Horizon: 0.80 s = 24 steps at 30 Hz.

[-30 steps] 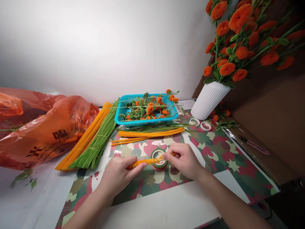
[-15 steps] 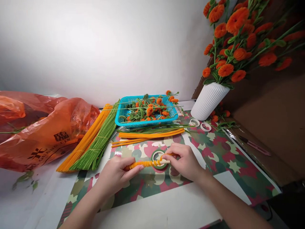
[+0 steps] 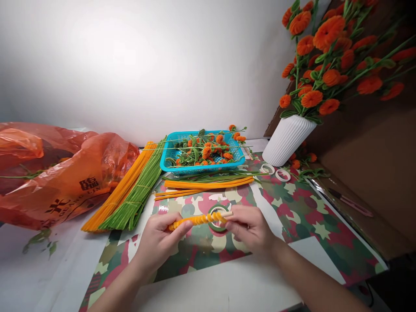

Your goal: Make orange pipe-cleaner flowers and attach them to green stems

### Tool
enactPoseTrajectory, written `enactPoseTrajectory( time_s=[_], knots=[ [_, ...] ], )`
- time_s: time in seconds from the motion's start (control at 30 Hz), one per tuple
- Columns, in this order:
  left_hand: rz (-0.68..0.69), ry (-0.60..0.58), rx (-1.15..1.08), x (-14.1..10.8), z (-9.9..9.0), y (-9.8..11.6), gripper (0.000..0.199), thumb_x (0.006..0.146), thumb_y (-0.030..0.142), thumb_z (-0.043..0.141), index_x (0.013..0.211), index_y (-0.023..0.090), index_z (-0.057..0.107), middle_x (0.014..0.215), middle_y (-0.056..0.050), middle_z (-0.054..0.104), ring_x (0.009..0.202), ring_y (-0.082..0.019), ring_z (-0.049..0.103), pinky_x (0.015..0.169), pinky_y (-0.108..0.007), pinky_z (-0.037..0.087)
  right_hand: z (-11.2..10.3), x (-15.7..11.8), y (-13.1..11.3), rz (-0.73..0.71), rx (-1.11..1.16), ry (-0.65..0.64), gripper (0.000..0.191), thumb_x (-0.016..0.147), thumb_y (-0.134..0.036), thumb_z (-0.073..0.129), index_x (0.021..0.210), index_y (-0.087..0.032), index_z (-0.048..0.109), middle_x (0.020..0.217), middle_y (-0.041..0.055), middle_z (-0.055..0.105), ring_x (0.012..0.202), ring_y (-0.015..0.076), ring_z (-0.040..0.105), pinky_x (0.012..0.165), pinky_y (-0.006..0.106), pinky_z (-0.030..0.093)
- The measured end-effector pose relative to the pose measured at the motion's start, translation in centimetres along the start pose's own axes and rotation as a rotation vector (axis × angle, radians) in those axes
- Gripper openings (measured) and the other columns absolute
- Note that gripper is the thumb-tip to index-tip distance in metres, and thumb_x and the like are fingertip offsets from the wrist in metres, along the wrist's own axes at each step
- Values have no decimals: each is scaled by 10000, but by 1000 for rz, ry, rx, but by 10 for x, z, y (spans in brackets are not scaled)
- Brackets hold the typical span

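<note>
Between my hands lies a thin pale stick (image 3: pixel 228 213) with an orange pipe cleaner (image 3: pixel 199 220) wound round it in a spiral. My left hand (image 3: pixel 159 240) is closed on the wrapped left end, thumb along the near side. At the stick's bare right tip, my right hand (image 3: pixel 253 229) is closed with thumb and fingers pinching the pipe cleaner's end; the rest of that end is hidden in the hand. Just below and behind the stick, a roll of green tape (image 3: pixel 214 228) lies on the camouflage-patterned mat (image 3: pixel 195 255).
Loose orange pipe cleaners (image 3: pixel 208 184) lie before a blue basket (image 3: pixel 203 170) of small orange flowers. Bundled green pipe cleaners (image 3: pixel 138 190) and an orange plastic bag (image 3: pixel 71 182) are left. A white vase (image 3: pixel 287 141), white tape rolls (image 3: pixel 282 175) and a pink cutter (image 3: pixel 355 206) stand or lie right.
The orange winding now reaches farther along the stick towards its right tip. My right hand has turned and its fingers have shifted round the tip. The whole view has shifted slightly.
</note>
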<state>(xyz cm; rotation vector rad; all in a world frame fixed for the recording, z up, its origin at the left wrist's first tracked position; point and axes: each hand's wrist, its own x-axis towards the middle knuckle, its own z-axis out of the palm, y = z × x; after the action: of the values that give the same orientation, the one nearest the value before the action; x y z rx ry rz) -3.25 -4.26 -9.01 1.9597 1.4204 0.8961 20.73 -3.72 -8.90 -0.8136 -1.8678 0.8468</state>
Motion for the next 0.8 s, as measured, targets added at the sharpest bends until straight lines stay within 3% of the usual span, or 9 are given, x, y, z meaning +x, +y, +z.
enactPoseTrajectory(
  time_s=[0.07, 0.17, 0.23, 0.3, 0.4, 0.47, 0.53, 0.67, 0.8],
  knots=[
    [71, -80, -29, 1, -2, -4, 440, 853, 398, 478, 470, 184, 444, 422, 60, 321, 405, -80, 300, 416, -202, 247, -8, 4, 3, 265, 172, -147, 284, 874, -291, 584, 653, -154, 699, 547, -5, 553, 403, 84, 470, 394, 209, 351],
    [154, -158, 87, 3, -3, -10, 440, 833, 378, 519, 459, 184, 392, 433, 73, 257, 412, -74, 243, 418, -206, 210, -16, 10, 5, 440, 136, -59, 195, 780, -263, 691, 620, -154, 718, 572, 4, 592, 443, 97, 519, 411, 207, 378],
    [160, -140, 201, 4, -2, -12, 442, 808, 392, 558, 459, 183, 387, 433, 74, 258, 422, -77, 236, 424, -208, 203, -14, 11, 4, 396, 15, 33, 148, 754, -205, 711, 614, -161, 734, 568, 12, 608, 496, 111, 542, 451, 211, 400],
    [100, -54, 263, 3, 0, -12, 444, 803, 424, 573, 468, 185, 407, 421, 68, 307, 422, -81, 259, 427, -206, 218, -7, 9, 0, 247, -97, 137, 121, 763, -164, 702, 654, -166, 755, 556, 16, 617, 507, 113, 536, 480, 222, 411],
    [-33, 68, 176, 1, 6, -9, 465, 840, 459, 535, 475, 188, 435, 411, 49, 395, 416, -86, 324, 424, -196, 264, 4, 2, -4, -10, -138, 271, 108, 795, -140, 674, 799, -167, 779, 547, 10, 611, 497, 107, 507, 497, 233, 418],
    [-96, 76, 53, -1, 10, -8, 478, 857, 464, 520, 472, 187, 455, 402, 44, 412, 411, -89, 361, 419, -192, 291, 8, -2, -5, -30, -43, 298, 121, 802, -138, 665, 815, -179, 778, 549, 3, 598, 513, 107, 510, 513, 235, 427],
    [-142, 64, -48, -3, 13, -7, 475, 859, 468, 523, 479, 185, 477, 402, 45, 416, 396, -87, 366, 405, -194, 297, 9, -3, -2, 115, 142, 303, 110, 806, -192, 676, 743, -185, 766, 543, -8, 567, 493, 96, 485, 481, 228, 404],
    [-144, 72, -115, -4, 16, -4, 460, 853, 455, 529, 485, 185, 468, 417, 49, 400, 382, -79, 344, 381, -197, 273, 9, 0, 7, 541, 606, 263, 280, 718, -410, 768, 609, -162, 700, 456, -63, 397, 380, 42, 283, 350, 200, 213],
    [-36, 17, -67, -3, 12, -2, 448, 855, 413, 508, 474, 186, 444, 414, 59, 327, 383, -75, 309, 385, -205, 236, 2, 6, 12, 708, 794, 163, 355, 548, -451, 865, 610, -157, 677, 469, -66, 450, 400, 38, 342, 350, 171, 227]
  ],
)
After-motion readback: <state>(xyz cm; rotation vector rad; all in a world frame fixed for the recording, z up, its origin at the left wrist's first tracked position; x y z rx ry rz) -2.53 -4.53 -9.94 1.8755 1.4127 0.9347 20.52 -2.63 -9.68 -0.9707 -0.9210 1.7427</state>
